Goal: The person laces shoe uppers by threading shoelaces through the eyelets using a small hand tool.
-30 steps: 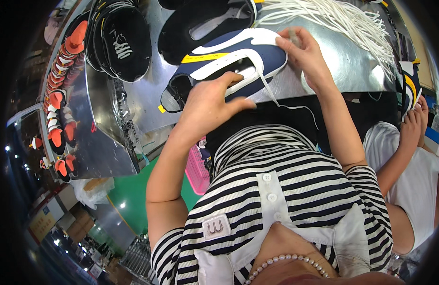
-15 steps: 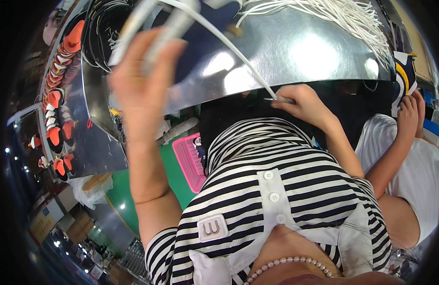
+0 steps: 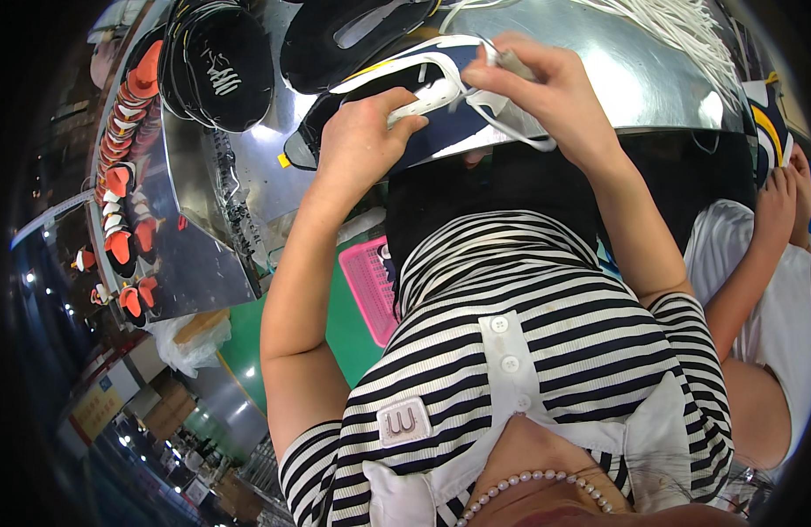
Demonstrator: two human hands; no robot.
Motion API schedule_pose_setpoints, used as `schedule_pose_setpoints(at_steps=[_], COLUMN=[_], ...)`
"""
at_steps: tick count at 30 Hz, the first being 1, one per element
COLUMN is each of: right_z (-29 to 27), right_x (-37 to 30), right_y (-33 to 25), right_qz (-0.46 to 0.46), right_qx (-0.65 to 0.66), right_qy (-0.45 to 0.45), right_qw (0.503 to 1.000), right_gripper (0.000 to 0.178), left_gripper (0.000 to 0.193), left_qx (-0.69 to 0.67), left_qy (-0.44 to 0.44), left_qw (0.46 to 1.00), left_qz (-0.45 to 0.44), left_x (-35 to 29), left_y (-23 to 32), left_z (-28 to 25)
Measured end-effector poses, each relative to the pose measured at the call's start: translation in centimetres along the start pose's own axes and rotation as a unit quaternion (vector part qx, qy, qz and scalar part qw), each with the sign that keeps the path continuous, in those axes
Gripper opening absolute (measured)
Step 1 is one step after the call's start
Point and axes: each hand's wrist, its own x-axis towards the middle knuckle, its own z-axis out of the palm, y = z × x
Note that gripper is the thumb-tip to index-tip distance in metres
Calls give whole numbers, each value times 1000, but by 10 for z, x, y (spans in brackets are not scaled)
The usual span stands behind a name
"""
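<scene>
A navy shoe upper (image 3: pixel 445 133) with white trim and a yellow stripe lies on the metal table in front of me. My left hand (image 3: pixel 366 140) grips its white eyelet edge between thumb and fingers. A white shoelace (image 3: pixel 521 137) loops down by the toe end of the eyelets. My right hand (image 3: pixel 546 92) is closed at that end, pinching the lace; a small grey metal piece shows at its fingers, its kind unclear.
A bundle of white laces (image 3: pixel 677 39) lies at the far right. Black uppers (image 3: pixel 225 66) are stacked at the far left, beside a rack of orange-lined uppers (image 3: pixel 115 180). A pink basket (image 3: pixel 367 285) stands below. At right, a co-worker's hand (image 3: pixel 778 198) holds another upper.
My left hand has come down from its blurred raised position, and the upper now lies on the table. My right hand has moved up and forward from the table edge to the upper.
</scene>
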Motion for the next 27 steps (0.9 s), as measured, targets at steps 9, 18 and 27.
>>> schedule_pose_setpoints(at_steps=[9, 18, 27], right_z=[26, 26, 13], right_x=[49, 50, -11], right_y=[30, 34, 39], right_qz=[-68, -28, 8], right_qx=[35, -23, -73], right_qy=[44, 71, -8], right_qw=[996, 997, 997], right_gripper=[20, 25, 17], left_gripper=[39, 23, 25], left_qx=[6, 54, -36], left_qy=[29, -12, -18], left_qw=[995, 998, 999], left_qz=[99, -14, -30], left_x=[-3, 25, 31], left_y=[10, 30, 20], left_z=[-15, -3, 0])
